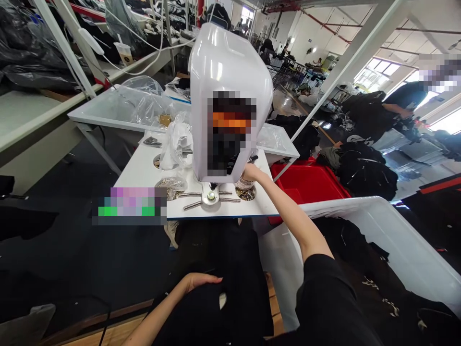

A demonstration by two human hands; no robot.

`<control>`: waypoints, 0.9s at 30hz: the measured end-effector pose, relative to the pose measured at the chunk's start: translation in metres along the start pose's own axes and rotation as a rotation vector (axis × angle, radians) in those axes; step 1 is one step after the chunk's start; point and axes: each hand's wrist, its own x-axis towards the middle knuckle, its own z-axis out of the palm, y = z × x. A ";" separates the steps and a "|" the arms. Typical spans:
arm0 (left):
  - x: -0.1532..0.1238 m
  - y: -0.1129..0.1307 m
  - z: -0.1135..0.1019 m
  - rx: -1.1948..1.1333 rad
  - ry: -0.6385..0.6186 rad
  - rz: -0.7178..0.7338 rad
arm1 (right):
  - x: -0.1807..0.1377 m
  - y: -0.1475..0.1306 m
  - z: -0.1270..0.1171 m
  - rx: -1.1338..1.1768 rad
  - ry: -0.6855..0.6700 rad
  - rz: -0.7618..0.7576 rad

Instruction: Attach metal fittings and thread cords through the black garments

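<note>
A white machine (234, 62) with a rounded hood stands on a white worktable (180, 206). My right hand (249, 172) reaches in at its right side, above a round recess of small metal pieces (246, 193). Its fingers are mostly hidden by the machine, so what they hold cannot be made out. A small striped thing (243, 184) shows just below that hand. Down at my lap, my left hand (200, 280) lies with fingers stretched out on black cloth (230, 254). Under the hood is a metal fitting (211, 196) with thin coil springs (192, 205) on both sides.
Left of the machine are crumpled clear plastic bags (176, 144) and another recess of small pieces (169, 185). A red bin (306, 178) and a large white tub (406, 226) with dark garments stand to the right. Another person (406, 98) is at the far right.
</note>
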 end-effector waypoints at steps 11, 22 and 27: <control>-0.091 0.064 0.075 0.945 0.718 0.702 | -0.084 -0.007 -0.003 0.561 0.540 -0.094; -0.140 0.095 0.159 0.204 0.491 1.312 | -0.214 -0.092 0.037 0.837 0.649 -0.364; -0.135 0.089 0.161 0.118 0.551 1.405 | -0.221 -0.089 0.050 0.515 0.829 -0.689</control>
